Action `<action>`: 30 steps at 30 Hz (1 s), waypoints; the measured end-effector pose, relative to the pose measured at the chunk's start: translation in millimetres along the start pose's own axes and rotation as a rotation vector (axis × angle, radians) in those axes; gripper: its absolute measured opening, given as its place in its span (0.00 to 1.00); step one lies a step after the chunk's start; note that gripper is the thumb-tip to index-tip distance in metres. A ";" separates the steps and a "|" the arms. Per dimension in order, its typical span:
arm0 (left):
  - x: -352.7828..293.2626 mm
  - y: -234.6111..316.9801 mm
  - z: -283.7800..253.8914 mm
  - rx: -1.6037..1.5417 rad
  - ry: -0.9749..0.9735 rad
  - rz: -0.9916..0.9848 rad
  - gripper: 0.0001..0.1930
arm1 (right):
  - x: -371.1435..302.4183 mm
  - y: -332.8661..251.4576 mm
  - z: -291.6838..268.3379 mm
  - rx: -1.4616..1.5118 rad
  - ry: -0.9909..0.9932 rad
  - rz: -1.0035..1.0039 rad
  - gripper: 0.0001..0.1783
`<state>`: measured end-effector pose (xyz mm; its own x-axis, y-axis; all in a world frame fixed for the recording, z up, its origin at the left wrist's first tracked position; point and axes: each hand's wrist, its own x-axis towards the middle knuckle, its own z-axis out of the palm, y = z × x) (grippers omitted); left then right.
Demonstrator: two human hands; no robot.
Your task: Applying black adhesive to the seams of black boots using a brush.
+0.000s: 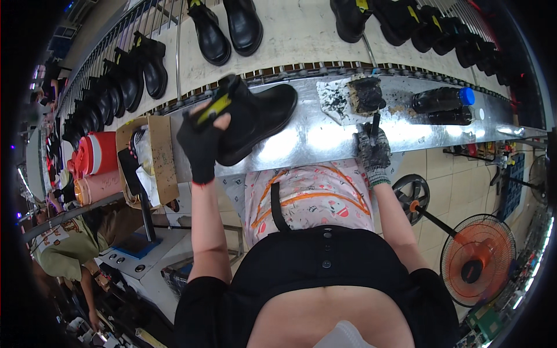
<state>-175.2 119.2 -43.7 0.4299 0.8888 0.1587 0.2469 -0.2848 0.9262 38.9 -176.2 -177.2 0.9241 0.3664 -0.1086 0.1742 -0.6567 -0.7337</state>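
Observation:
A black ankle boot with a yellow strip at its shaft is lifted over the metal ledge, its toe pointing right. My left hand, in a black glove with bare fingertips, grips it by the shaft. At the ledge's front edge, my right hand wears a grey knit glove stained black. Its fingers are closed round a thin black tool, perhaps a brush, whose kind I cannot make out for sure. Just beyond lies a black-smeared block like a sponge, beside a white stained sheet.
Two bottles of dark liquid, one with a blue cap, lie at the right of the metal ledge. Past it runs a conveyor with several black boots. A cardboard box stands left; an orange fan is at right. Another person works at left.

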 end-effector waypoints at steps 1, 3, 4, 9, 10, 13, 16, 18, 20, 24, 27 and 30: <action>17.1 -2.0 12.6 -0.115 -0.032 -0.065 0.23 | -0.9 3.9 1.0 0.010 0.010 -0.017 0.17; 56.0 -11.6 38.1 -0.243 -0.044 -0.124 0.22 | 0.2 5.8 6.2 -0.006 -0.011 -0.029 0.15; 77.2 -21.2 57.2 -0.266 -0.031 -0.123 0.22 | -1.2 1.1 3.6 -0.030 -0.021 -0.058 0.15; 148.6 20.9 168.8 -0.206 0.138 0.104 0.24 | -5.1 -4.6 -2.3 -0.139 -0.057 -0.100 0.18; 170.5 4.1 186.0 -0.157 0.135 0.069 0.26 | -5.3 -6.4 -0.4 -0.143 -0.066 -0.102 0.18; 195.2 -31.6 237.8 -0.033 0.197 0.100 0.30 | -8.0 -3.7 5.7 -0.061 -0.046 -0.093 0.16; 188.1 -44.0 258.4 0.036 -0.115 0.216 0.32 | -8.1 6.3 10.5 -0.050 0.004 -0.125 0.14; 178.3 -35.6 270.3 -0.046 -0.060 0.219 0.31 | -8.6 11.6 9.6 -0.012 0.013 -0.106 0.13; 181.3 -34.0 268.5 0.078 0.194 0.381 0.32 | -10.6 25.3 12.7 0.018 0.004 -0.082 0.13; 223.9 -62.2 215.9 0.090 0.420 0.345 0.40 | -8.6 14.1 6.5 -0.031 -0.029 -0.134 0.12; 250.4 -97.8 200.0 0.195 0.539 0.068 0.38 | -9.8 12.1 2.6 -0.049 -0.057 -0.123 0.12; 270.7 -114.2 192.5 0.701 0.111 -0.138 0.42 | -6.5 6.2 -1.3 -0.103 -0.064 -0.157 0.12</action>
<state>80.1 323.2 -172.3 0.2730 0.9539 0.1245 0.8077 -0.2976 0.5089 34.3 -183.5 -180.1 0.8599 0.5086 -0.0431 0.3515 -0.6512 -0.6726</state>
